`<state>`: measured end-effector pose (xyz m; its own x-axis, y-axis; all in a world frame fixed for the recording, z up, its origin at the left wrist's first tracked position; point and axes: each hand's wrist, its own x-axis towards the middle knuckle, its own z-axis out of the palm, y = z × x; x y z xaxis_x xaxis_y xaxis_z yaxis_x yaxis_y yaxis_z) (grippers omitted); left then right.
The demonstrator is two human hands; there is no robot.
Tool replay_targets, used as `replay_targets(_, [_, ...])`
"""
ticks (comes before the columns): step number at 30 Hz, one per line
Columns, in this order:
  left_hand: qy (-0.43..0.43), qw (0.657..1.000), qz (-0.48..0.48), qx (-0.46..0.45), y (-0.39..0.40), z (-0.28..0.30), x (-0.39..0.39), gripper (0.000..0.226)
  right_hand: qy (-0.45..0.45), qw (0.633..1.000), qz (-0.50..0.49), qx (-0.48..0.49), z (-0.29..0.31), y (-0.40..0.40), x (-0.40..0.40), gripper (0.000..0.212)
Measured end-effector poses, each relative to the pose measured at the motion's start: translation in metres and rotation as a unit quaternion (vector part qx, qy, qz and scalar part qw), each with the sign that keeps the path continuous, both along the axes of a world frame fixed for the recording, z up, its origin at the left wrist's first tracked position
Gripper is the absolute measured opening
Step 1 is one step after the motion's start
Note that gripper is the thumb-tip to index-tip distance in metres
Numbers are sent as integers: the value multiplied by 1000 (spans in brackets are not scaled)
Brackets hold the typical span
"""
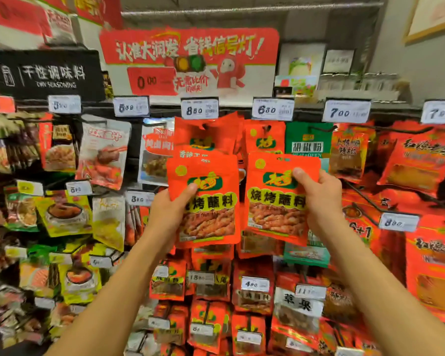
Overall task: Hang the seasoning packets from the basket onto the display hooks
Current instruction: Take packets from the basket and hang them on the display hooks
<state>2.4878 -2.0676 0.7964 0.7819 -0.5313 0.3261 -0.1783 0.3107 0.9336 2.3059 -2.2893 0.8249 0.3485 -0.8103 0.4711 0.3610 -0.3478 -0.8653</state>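
Red-orange seasoning packets fill both hands in the head view. Left hand (174, 209) grips one packet (207, 201) by its left edge, thumb across the front; right hand (319, 199) grips a second packet (275, 196) by its right edge. Both packets stand upright, long axis vertical, side by side and almost touching. Matching hung packets (263, 137) sit just above, under the 6.80 price tag (272, 109), nearer the right hand; their hook is hardly visible. No basket shows.

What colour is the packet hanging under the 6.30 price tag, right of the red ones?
Green, with a white label band; seen in the head view.
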Motion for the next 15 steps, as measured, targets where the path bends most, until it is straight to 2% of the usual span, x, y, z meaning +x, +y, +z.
replay_targets(2, [-15,1000,-19,-3,-10,5,2,8,3,1000,3,2,13,-2,8,19])
replay_targets(6, [-17,999,-50,5,-39,14,0,16,14,1000,8,-8,34,-7,30,23])
replay_targets(9, [-13,999,-46,4,-60,20,1,9,19,1000,10,0,50,-13,45,23])
replay_targets(15, [-11,1000,-26,-11,-86,32,3,13,15,999,-24,18,65,-24,59,20])
